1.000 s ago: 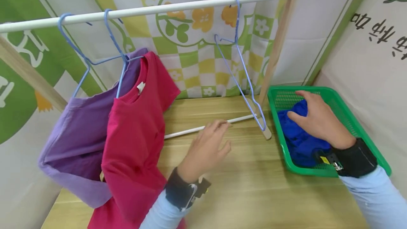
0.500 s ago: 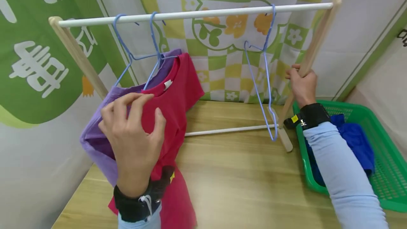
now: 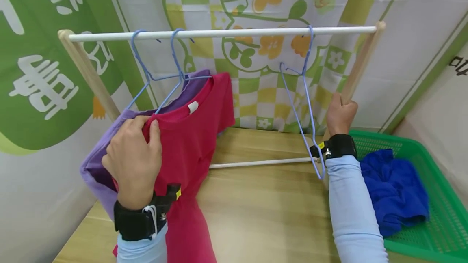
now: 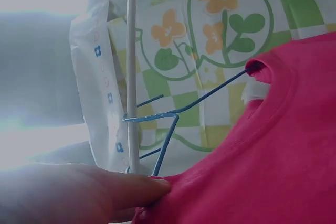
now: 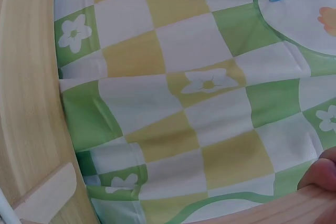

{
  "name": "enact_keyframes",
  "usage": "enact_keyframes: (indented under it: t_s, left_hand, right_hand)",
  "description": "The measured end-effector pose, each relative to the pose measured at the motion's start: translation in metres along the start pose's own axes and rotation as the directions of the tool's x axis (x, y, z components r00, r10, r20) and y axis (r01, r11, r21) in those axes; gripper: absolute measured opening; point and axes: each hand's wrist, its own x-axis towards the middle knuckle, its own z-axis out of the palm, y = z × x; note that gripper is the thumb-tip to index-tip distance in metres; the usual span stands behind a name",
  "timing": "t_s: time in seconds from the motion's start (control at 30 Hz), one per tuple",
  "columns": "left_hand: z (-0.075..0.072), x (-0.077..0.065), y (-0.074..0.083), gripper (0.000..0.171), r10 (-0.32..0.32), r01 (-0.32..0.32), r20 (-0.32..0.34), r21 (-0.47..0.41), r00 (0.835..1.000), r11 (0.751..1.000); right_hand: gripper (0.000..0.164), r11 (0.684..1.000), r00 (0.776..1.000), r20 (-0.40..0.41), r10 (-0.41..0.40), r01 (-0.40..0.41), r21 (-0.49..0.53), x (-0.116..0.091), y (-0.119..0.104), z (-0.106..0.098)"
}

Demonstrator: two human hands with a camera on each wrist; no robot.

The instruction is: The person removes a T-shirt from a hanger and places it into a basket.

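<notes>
My left hand (image 3: 133, 157) pinches the near shoulder of a crimson T-shirt (image 3: 186, 145), thumb in front, beside the collar. The shirt hangs on a blue wire hanger (image 4: 170, 121) hooked over the white rail (image 3: 234, 33). Behind it a purple garment (image 3: 98, 165) hangs on another blue hanger (image 3: 140, 60), partly hidden by the hand and the T-shirt. At the right end, my right hand (image 3: 341, 115) grips the wooden post (image 3: 360, 64) of the rack; in the right wrist view only fingertips (image 5: 323, 174) show at the post.
A bare blue hanger (image 3: 308, 104) hangs near the right post. The green basket (image 3: 444, 186) at right holds a crumpled blue garment (image 3: 395, 194). A lower white bar (image 3: 259, 162) crosses above the wooden tabletop (image 3: 263, 210); a patterned curtain (image 3: 263, 104) stands behind.
My right hand has left the basket area and taken hold of the rack's right post. My left hand has moved left and up to the crimson T-shirt and now pinches its shoulder.
</notes>
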Motion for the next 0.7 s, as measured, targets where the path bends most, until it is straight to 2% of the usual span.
enact_keyframes:
  t_s: [0.1,0.23,0.3,0.43,0.57,0.7]
  left_hand:
    - [0.002,0.002,-0.004,0.038,0.026,-0.026,-0.018,-0.004,1.0,1.0]
    - [0.0,0.006,-0.003,0.037,0.07,-0.071,-0.085,-0.014,0.994,0.997]
    - [-0.003,0.009,-0.001,0.037,0.093,-0.096,-0.115,-0.018,0.989,0.995]
    - [-0.01,0.013,0.006,0.038,0.129,-0.137,-0.155,-0.042,0.979,0.99]
    - [-0.017,0.011,0.01,0.037,0.16,-0.173,-0.168,-0.064,0.973,0.983]
    - [-0.017,0.002,0.011,0.034,0.184,-0.197,-0.159,-0.07,0.97,0.978]
  right_hand:
    - [0.044,1.0,1.0,-0.019,-0.015,0.015,-0.012,-0.002,0.005,-0.002]
    - [0.045,0.999,0.999,-0.03,-0.029,0.028,-0.022,0.003,0.016,-0.001]
    - [0.045,0.999,0.999,-0.033,-0.034,0.033,-0.016,0.003,0.016,0.001]
    - [0.046,0.998,0.997,-0.027,-0.067,0.067,0.008,-0.007,0.002,0.003]
    - [0.048,0.997,0.995,-0.052,-0.083,0.083,-0.001,0.0,0.011,0.004]
    - [0.047,0.997,0.994,-0.076,-0.074,0.073,-0.016,0.014,0.027,0.006]
